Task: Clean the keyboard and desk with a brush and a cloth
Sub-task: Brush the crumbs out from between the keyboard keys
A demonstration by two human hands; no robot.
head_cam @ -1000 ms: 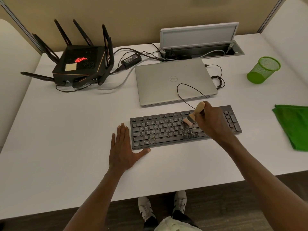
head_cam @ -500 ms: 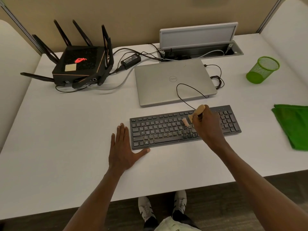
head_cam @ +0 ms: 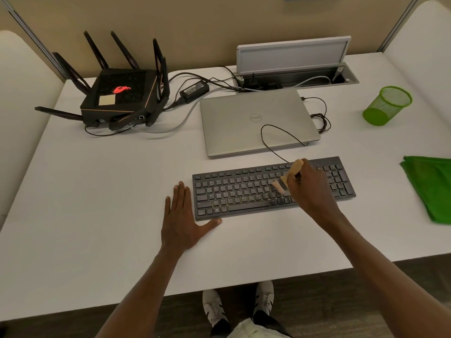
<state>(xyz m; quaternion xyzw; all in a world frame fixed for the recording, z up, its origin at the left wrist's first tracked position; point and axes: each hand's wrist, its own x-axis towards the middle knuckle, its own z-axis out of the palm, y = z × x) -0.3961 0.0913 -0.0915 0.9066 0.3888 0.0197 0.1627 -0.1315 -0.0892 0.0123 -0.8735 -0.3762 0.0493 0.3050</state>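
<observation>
I judge the step in hand to be the brushing of the keyboard [head_cam: 273,189], which lies across the middle of the frame on the white bench [head_cam: 97,215]. My right hand [head_cam: 308,189] is curled round the wooden handle of the brush [head_cam: 289,175], fingers closed on it, with the pale bristles angled down and left onto the keys just right of the keyboard's centre. My left hand [head_cam: 181,215] lies flat on the bench at the keyboard's lower-left corner, fingers straight and holding nothing; the thumb reaches along the front edge, seemingly to steady the board.

The green cloth [head_cam: 429,189] sits folded at the right edge of the frame, well apart from both hands, so I take the wiping step as not yet begun.

Next I would want short strokes along the key rows, working toward the number pad that my right hand partly hides. The thin black cable [head_cam: 273,140] looping over the closed laptop [head_cam: 256,120] runs close to the brush handle, so I would keep clear of it.
</observation>
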